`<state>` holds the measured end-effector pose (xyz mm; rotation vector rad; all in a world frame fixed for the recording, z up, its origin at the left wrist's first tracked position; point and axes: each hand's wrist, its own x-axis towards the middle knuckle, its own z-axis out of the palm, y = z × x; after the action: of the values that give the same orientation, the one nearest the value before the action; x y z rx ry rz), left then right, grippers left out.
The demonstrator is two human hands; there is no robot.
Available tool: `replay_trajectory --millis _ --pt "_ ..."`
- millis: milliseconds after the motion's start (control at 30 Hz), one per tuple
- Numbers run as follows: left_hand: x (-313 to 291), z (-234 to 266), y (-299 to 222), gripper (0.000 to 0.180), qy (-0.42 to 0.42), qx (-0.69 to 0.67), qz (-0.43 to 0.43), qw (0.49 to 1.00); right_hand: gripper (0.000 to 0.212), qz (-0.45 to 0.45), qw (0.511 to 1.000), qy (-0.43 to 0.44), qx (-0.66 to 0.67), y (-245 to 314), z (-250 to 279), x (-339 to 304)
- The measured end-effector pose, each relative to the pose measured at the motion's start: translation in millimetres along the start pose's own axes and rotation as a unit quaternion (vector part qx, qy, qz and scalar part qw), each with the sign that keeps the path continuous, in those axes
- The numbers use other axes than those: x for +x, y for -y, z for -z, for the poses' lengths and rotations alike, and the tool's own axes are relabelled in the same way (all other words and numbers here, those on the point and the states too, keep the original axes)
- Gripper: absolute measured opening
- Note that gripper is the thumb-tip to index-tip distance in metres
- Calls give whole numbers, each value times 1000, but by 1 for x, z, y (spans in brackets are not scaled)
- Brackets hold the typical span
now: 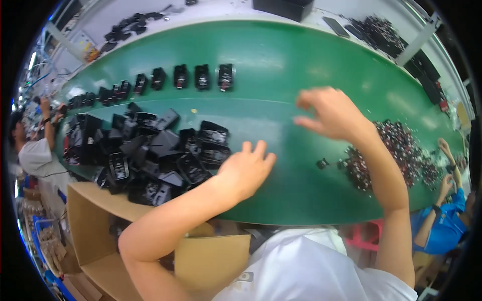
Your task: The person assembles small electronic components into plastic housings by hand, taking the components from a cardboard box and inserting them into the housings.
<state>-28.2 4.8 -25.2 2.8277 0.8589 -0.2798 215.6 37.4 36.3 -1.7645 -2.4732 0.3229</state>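
My left hand [246,171] is beside the right edge of a heap of black plastic housings [165,143], its fingers spread low over the green tabletop and nothing seen in them. Above the table to the right, my right hand [330,113] is raised, thumb and fingers apart with no object visible between them. A line of upright black housings [202,78] runs across the far left of the table. Under my right forearm lies a mound of small black, red and metallic parts [401,158], and one small dark part [322,163] sits apart from it.
An opened cardboard box [93,236] stands against the near left table edge. At the back, a white ledge holds a black bin [283,7], a dark flat phone-like object [336,27] and more dark parts [376,32]. Co-workers sit at the left end [37,153] and right side [442,220].
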Motion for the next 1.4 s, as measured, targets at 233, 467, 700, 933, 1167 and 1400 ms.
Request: replay_trajectory --millis 233,467,700,933,1167,1400 --pt "10 0 -1 57 -5 -9 24 1000 31 -43 996 -49 68 -9 -44 -120" --pt "10 11 -5 53 -27 -206 32 978 15 -40 974 -162 156 -7 -84 -116" --pt "24 16 -7 44 39 -624 49 779 8 -230 799 -124 542 12 -88 -123" --pt "22 16 -3 43 3 -611 59 790 35 62 949 -120 285 38 -83 -189" --pt "27 24 -9 43 34 -584 27 811 28 68 959 -89 259 45 -126 -193" --pt "24 19 -10 43 25 -683 2 730 19 -44 885 -203 416 26 -102 -179"
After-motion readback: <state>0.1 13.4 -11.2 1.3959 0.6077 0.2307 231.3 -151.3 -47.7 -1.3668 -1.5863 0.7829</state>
